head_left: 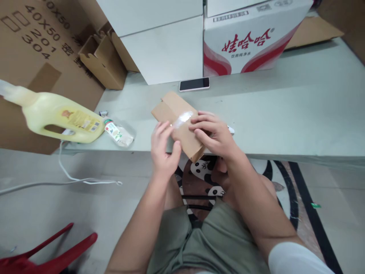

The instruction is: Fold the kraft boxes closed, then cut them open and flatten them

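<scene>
Cardboard box [184,136] between left hand [164,149] and right hand [217,134], parted fingers [203,126] touching it; beyond them, phone [194,84] before white cartons [168,49]; leftward, yellow jug [74,118], clear bottle [120,134]; below, pale table [285,114], tiled floor [114,217].

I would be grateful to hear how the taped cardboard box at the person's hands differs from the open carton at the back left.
The taped box has a shiny strip across it; the open carton shows none. The right hand touches the taped box; neither hand touches the open carton. The open carton stands upright; the taped box lies diagonally. Both are brown cardboard.
</scene>
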`<action>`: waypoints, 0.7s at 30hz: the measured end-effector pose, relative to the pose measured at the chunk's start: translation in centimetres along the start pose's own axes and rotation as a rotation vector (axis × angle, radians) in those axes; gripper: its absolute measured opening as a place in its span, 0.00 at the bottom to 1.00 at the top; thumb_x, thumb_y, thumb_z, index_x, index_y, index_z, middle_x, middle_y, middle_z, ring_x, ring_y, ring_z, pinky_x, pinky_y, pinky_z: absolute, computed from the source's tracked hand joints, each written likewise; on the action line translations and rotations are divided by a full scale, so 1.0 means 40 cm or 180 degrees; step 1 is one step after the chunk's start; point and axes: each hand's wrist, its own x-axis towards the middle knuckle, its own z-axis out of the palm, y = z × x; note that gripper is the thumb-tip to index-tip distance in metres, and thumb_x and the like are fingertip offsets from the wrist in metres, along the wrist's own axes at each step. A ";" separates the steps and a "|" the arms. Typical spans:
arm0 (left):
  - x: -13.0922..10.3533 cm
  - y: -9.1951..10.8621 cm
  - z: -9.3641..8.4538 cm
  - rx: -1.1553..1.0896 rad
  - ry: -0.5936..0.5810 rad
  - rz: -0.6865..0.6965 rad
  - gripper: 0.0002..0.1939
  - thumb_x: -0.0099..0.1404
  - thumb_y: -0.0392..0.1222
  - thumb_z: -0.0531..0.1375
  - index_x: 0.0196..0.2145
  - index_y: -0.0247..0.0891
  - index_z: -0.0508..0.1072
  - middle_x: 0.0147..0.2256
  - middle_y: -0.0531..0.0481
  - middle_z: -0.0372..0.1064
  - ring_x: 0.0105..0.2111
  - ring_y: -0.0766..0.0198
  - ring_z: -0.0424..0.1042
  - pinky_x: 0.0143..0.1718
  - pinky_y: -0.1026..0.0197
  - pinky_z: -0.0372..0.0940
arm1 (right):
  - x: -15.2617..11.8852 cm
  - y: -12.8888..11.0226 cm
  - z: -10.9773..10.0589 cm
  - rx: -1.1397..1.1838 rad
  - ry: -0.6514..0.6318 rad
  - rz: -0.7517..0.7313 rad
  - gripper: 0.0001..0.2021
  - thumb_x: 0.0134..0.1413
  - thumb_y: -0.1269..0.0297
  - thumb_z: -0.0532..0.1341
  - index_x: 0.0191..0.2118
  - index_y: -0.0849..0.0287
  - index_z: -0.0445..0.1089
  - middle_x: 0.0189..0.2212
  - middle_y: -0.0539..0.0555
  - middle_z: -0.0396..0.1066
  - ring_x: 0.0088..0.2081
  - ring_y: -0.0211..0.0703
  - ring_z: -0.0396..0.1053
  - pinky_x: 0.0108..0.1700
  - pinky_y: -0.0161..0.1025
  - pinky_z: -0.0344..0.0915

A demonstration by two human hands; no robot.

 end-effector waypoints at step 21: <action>0.019 0.009 0.102 -0.0151 0.0355 0.0397 0.27 0.74 0.57 0.43 0.46 0.41 0.77 0.50 0.42 0.74 0.56 0.50 0.67 0.65 0.42 0.55 | -0.020 0.046 -0.108 -0.0239 0.1075 0.1168 0.13 0.61 0.54 0.58 0.50 0.49 0.67 0.27 0.47 0.65 0.25 0.40 0.61 0.32 0.42 0.65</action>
